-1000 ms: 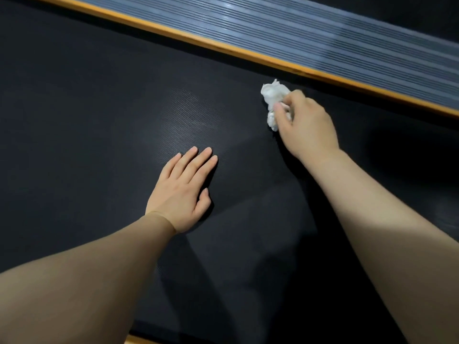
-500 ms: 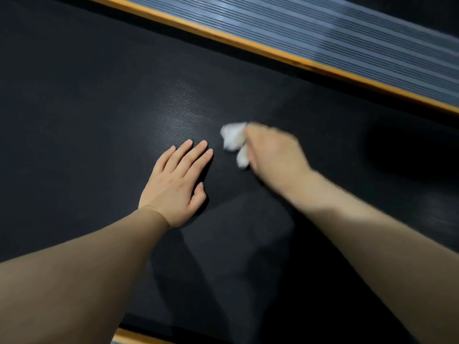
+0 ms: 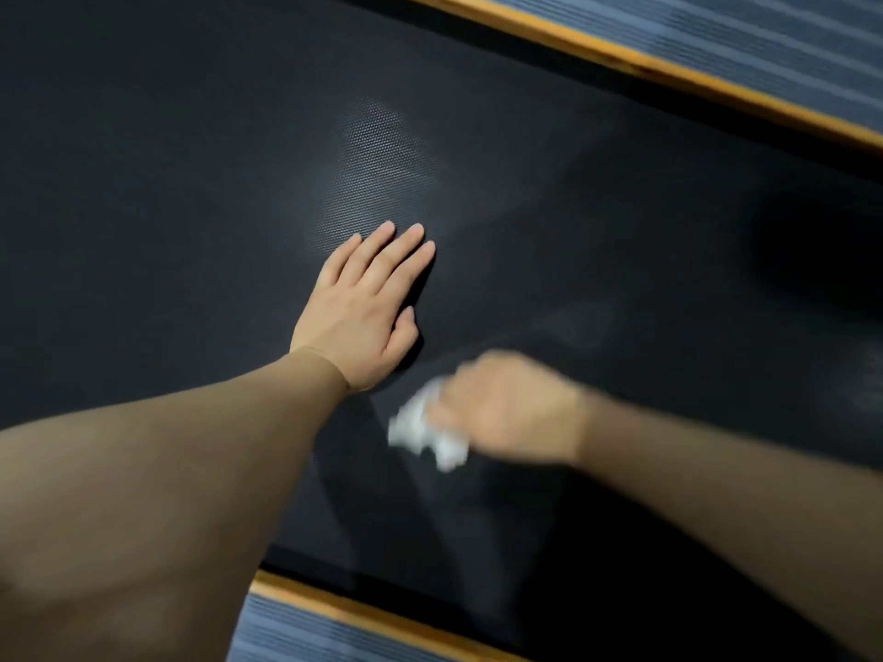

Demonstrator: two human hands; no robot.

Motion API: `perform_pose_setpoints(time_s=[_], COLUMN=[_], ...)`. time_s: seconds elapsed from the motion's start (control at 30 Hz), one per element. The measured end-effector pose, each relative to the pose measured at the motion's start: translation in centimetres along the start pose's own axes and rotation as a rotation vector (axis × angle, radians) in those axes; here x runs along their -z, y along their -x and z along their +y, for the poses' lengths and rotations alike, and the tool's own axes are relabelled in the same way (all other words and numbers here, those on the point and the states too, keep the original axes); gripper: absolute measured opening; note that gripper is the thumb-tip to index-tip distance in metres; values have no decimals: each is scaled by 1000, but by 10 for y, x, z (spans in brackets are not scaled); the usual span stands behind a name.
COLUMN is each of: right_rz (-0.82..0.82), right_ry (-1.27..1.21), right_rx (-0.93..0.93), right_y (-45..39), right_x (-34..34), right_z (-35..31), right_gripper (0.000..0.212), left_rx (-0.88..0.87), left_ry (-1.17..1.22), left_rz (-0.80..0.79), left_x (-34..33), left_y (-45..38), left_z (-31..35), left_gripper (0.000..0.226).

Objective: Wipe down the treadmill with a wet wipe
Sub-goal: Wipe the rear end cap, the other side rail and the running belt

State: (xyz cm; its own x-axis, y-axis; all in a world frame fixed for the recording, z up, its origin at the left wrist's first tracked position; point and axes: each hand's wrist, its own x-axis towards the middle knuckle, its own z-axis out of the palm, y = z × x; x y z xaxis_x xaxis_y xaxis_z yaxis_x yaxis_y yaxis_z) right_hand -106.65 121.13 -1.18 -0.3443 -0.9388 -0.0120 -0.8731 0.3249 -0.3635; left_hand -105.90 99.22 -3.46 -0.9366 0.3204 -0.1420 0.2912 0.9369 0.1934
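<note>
We press our left hand [image 3: 360, 310] flat, fingers straight, mid-belt [image 3: 621, 231]. Right hand [image 3: 506, 408], blurred, bunches the wipe [image 3: 423, 430] near the belt's near edge. Wipe's soft, light, prob. damp; we keep it balled w/ fingertips.

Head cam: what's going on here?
A person is wiping a treadmill's black belt with a crumpled white wet wipe. The right hand holds the wipe in its grip on the belt's near part, blurred with motion, close to the near orange-edged side rail. The left hand rests flat on the belt, fingers straight, just beyond the wipe. The far side rail runs across the top right.
</note>
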Motion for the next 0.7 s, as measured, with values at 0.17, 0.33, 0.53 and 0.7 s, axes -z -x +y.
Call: perform_pose_setpoints(time_s=[0.17,0.33,0.53,0.7], right_rz=[250,415,-72,-9], right_ry=[334,233,-316,-102], right_rx=[-875,-644,-783,82], right_y=[-41,-46,-19,-5], right_x=[50,0,-80,-17], right_z=[120,21,-131,-54], right_gripper=[25,21,29,9], left_rx=[-5,-5,-2,-27], left_ry=[9,13,25,43], left_rz=[5,-8,-7,-17], left_x=[0,0,0,-3], left_y=[1,0,2,2], left_z=[-2,-2,-2,-5], left_gripper=[63,62,63,67])
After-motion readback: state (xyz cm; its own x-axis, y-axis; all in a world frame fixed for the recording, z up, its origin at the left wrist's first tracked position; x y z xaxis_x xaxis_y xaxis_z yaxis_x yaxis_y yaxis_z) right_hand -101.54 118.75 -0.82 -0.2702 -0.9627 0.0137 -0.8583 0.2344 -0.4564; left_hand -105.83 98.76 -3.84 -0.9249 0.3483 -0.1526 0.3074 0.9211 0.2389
